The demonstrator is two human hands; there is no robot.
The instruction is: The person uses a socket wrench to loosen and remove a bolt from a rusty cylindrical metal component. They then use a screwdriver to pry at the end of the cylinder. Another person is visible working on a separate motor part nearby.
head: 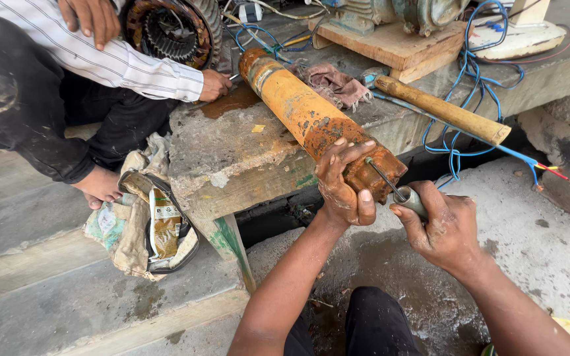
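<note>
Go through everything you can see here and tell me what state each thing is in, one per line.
Rusty orange metal cylinder: lying on its side on the wooden bench, near end overhanging.
Left hand: gripping the cylinder's near end.
Right hand: closed on a grey-handled screwdriver, tip at the cylinder's end face.
Wooden-handled hammer: lying flat, untouched.
Pink rag: crumpled beside the cylinder.
Blue wires: loose, tangled.

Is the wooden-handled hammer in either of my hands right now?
No, the hammer lies on the bench; your left hand grips the rusty cylinder, your right hand a screwdriver.
</note>
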